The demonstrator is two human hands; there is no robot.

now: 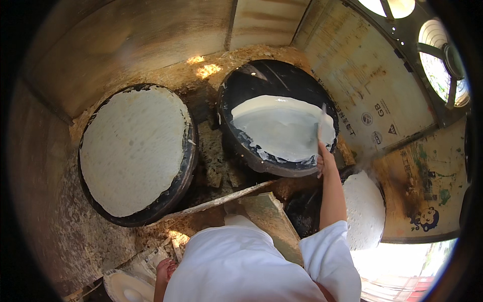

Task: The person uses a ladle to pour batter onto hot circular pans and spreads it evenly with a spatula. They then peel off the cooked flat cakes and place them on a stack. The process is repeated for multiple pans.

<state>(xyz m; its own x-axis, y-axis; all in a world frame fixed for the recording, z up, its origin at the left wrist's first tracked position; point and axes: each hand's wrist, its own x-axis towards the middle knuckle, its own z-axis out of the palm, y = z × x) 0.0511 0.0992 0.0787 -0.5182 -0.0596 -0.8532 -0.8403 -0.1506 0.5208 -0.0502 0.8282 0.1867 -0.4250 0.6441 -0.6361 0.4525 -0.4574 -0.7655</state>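
My right hand (325,160) grips a thin flat spreader (320,126) at the right side of a round black griddle (277,77). White batter (277,128) covers the front part of that griddle, thicker and glossier along its far edge; the back part shows bare black metal. On the left, a second round griddle (194,151) carries a wide, pale, speckled pancake (132,151) reaching nearly to its rim. My left hand (166,268) hangs low beside my white shirt, fingers partly curled. Near it stands a container (109,277) of pale batter (126,287) with something rounded in it.
A third pancake (364,211) lies on another griddle by my right elbow, with steam near it. A board (264,211) leans before me beneath a crusted bar (226,198). Stained panels (151,41) enclose the griddles. Fans (439,62) sit at upper right.
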